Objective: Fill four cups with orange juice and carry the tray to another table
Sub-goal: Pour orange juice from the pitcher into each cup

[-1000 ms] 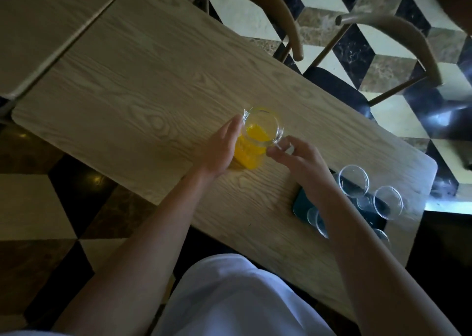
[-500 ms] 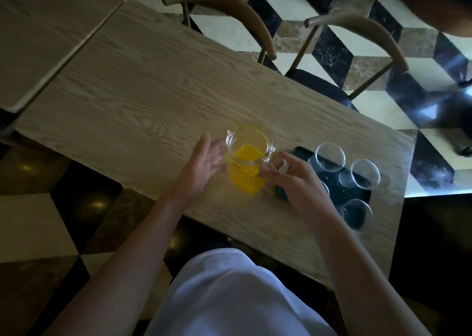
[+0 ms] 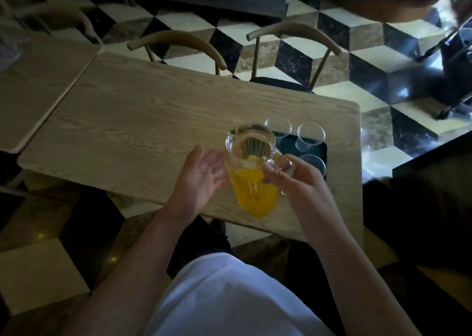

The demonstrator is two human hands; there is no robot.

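Glass pitcher [image 3: 251, 172] held near table [image 3: 143, 121] edge.

Jug [image 3: 251, 172]: we see clear ribbed glass, bright orange-yellow juice in its lower half.
Cups [image 3: 310, 136]: clear, colourless.
Tray [image 3: 322, 154]: dark, nearly black-green.
Table [image 3: 143, 121]: pale wood with wavy grain.
Floor [image 3: 301, 54]: we see black, cream and brown marble diamonds, cube-like, across the upper frame.
Shirt [image 3: 229, 297]: white.
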